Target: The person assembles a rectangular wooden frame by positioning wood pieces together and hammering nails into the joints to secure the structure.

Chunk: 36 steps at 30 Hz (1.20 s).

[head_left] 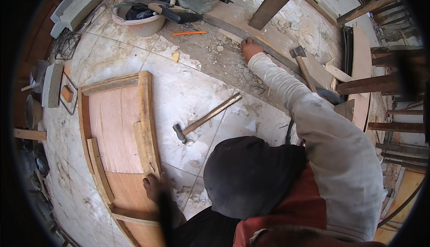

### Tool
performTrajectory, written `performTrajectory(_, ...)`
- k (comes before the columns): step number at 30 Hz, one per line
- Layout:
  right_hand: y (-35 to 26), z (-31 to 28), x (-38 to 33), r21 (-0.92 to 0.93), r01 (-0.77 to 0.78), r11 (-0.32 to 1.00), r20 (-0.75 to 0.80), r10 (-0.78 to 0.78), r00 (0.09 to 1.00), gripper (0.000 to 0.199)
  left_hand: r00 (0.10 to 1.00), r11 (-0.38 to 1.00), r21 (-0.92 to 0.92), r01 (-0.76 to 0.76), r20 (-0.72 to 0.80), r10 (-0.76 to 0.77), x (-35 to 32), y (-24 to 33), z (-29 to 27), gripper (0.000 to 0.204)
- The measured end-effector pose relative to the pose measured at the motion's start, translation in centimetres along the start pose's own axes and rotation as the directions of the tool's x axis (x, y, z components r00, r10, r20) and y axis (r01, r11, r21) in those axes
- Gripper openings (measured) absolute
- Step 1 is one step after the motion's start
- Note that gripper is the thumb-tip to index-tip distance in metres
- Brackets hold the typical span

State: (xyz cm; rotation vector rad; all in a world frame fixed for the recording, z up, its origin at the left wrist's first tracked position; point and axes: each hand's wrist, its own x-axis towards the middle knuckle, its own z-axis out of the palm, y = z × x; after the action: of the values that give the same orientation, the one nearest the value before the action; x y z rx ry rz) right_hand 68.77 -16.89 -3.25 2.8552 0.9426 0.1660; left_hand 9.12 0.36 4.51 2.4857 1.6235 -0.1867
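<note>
I can't tell whether fingers grip: left hand (152, 189), lower left, should brace the wooden panel (114, 130) squarely; right hand (251, 50) rests upper centre.

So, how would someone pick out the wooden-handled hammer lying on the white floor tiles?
Start with the long, wood-framed, pink-and-tan plywood panel at left. Right of it, on the white floor tiles, lies the wooden-handled hammer. Unlike the other wooden-handled hammer right of the outstretched pale grey sleeve, its dark head points down-left, toward the panel.
</note>
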Motion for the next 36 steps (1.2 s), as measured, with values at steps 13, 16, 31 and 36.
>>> performTrajectory(13,-0.1,-1.2,0.3,-0.065,0.349,0.935,0.196,-0.331,0.923,0.031,0.987,0.995,0.008,-0.104,-0.125,0.104,-0.2,-0.2,0.8,0.042)
performTrajectory(16,-0.9,-2.9,0.3,0.096,0.2,0.975,0.186,-0.215,0.959,0.041,0.981,0.994,-0.041,-0.103,-0.166,0.095,-0.5,-1.3,1.1,0.041)
performTrajectory(31,-8.3,-17.4,-20.0,0.903,-0.427,0.048,0.389,-0.514,0.765,0.042,0.981,0.984,-0.061,-0.166,-0.112,0.159,-0.2,-2.2,0.9,0.04)
performTrajectory(36,-16.2,-10.0,-27.3,0.976,-0.119,0.181,0.212,-0.685,0.697,0.043,0.989,0.985,-0.097,-0.14,-0.066,0.134,0.1,-1.6,0.3,0.041)
